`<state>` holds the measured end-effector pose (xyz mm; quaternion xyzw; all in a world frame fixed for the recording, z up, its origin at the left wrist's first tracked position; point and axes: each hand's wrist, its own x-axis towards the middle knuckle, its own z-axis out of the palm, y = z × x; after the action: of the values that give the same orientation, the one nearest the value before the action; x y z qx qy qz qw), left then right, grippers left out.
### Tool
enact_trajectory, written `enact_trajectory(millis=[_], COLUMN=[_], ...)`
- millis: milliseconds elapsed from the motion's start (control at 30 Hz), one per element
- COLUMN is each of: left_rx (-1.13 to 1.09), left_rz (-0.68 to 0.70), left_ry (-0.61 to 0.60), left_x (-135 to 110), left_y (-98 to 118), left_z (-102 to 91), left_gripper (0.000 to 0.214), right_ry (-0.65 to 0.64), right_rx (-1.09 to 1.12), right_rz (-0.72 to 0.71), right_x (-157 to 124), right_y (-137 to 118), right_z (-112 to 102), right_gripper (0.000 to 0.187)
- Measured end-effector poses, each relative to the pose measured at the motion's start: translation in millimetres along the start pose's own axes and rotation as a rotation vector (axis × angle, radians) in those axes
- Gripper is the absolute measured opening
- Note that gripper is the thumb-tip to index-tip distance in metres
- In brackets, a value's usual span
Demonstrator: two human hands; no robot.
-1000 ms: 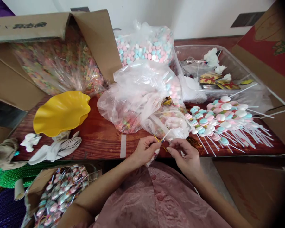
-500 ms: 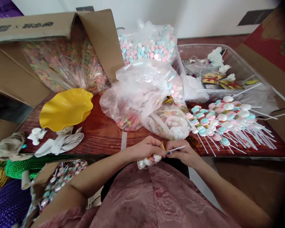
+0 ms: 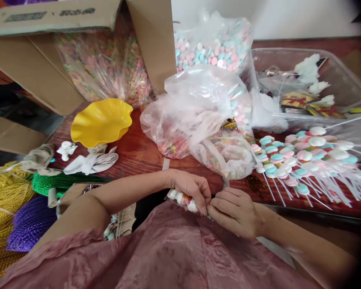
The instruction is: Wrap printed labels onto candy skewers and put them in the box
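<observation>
A candy skewer [image 3: 183,199] in a clear wrapper, with white and coloured sweets, lies crosswise in front of my body. My left hand [image 3: 192,188] is closed on it, with thumb and fingers pinching near its right end. Against those fingertips, my right hand [image 3: 236,210] is curled closed round the gathered end of the wrapper. The white stick is hidden by my right hand. A tiny shiny bit shows below where the hands meet; what it is I cannot make out.
Unwrapped candy skewers [image 3: 307,156] are piled at right on the table. Behind are plastic bags of sweets [image 3: 195,108], a clear bin [image 3: 313,114] and a cardboard box [image 3: 153,44]. A yellow wavy bowl [image 3: 102,122] and a white cloth [image 3: 92,162] sit at left. Bead strands [image 3: 33,224] hang lower left.
The view has swung, so the table's things sit further right. My right hand has turned and closed over the stick, which showed before along with a gold tie. My left hand still holds the skewer.
</observation>
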<state>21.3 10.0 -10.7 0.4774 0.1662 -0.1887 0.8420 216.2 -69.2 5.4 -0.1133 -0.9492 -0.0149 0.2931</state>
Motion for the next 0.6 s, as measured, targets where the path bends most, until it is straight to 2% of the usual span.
enact_trajectory(millis=[200, 333, 400, 433, 500, 533, 600], left_rx=[0.096, 0.23, 0.321, 0.369, 0.513, 0.61, 0.844], left_rz=[0.093, 0.033, -0.014, -0.016, 0.077, 0.177, 0.447], left_ry=[-0.004, -0.077, -0.067, -0.024, 0.175, 0.325, 0.633], left_x=[-6.0, -13.2, -25.3, -34.3, -56.0, -66.7, -81.9], left_y=[15.4, 18.7, 21.8, 26.1, 42.7, 54.1, 77.0], left_z=[-6.9, -35.5, -52.6, -57.3, -52.4, -41.4, -6.0], left_gripper=[0.027, 0.036, 0.04, 0.041, 0.037, 0.032, 0.02], right_ry=[0.077, 0.104, 0.101, 0.094, 0.06, 0.048, 0.049], right_rx=[0.032, -0.002, -0.03, -0.045, -0.074, -0.074, -0.004], right_rz=[0.121, 0.118, 0.126, 0.137, 0.184, 0.222, 0.375], right_x=[12.3, 16.5, 16.3, 15.9, 15.2, 15.2, 17.4], right_y=[3.3, 5.5, 5.1, 5.0, 6.8, 9.5, 19.7], right_z=[7.2, 3.1, 0.8, 0.4, 1.5, 2.7, 4.6], right_gripper=[0.013, 0.014, 0.014, 0.014, 0.016, 0.019, 0.021])
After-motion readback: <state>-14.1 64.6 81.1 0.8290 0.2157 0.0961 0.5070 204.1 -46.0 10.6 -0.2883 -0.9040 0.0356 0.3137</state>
